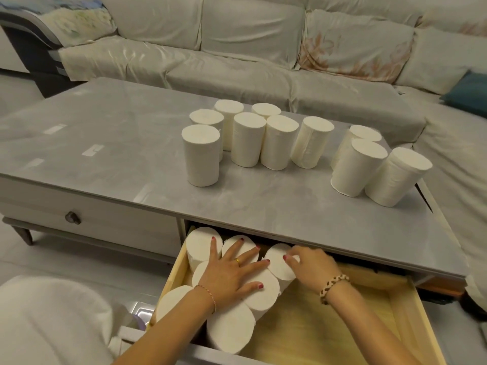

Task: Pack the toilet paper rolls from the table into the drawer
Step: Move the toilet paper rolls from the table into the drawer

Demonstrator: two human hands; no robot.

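The fingers of the left hand (232, 272) are spread wide and lie flat on the tops of the rolls in the drawer, so the palm presses on several of them at once. The fingers of the right hand (308, 262) are curled and close on the upper edge of one roll (276, 262), the rightmost of the packed group; I judge this roll is being set or pushed into its place beside the others, while the left hand keeps the group together.

Around the hands, in the lower middle of the frame, the wooden drawer (355, 325) is pulled out from under the table top. The packed rolls (229, 330) stand upright and touch each other in its left part. I count about seven or eight, but the hand hides some. The right part of the drawer shows only its bare bottom.

Further out, in the centre and right of the frame, the grey table (105, 143) carries the rolls that are left: a group of seven (247, 140) stands in the middle and three more (369, 164) near the right edge. Behind the table, across the top of the frame, is a covered sofa (237, 35).

So the task seems a bit less than half done. Ten rolls wait on the table, and the free space in the drawer looks enough for them.
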